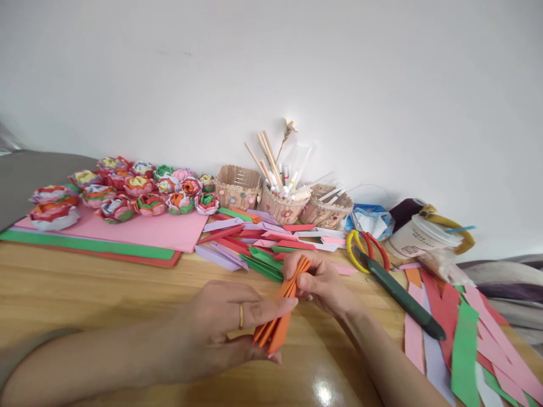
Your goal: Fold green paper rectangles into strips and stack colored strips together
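A bundle of folded orange paper strips [279, 326] is held between both hands above the wooden table. My left hand [237, 322], with a ring on one finger, grips its lower end between fingers and thumb. Around the upper end, where the strips draw together, my right hand [316, 282] is closed. The strips spread slightly apart at the lower end. Just behind the hands lies a loose pile of folded strips [265, 257] in green, red, pink and lilac.
Paper flowers [150, 204] stand on pink sheets [182, 233] at the left. Decorated baskets [283, 206] line the wall, one holding sticks and pens. At the right are scissors [355, 251], a dark green tool [403, 297], a lidded cup [419, 237] and cut paper strips [464, 345].
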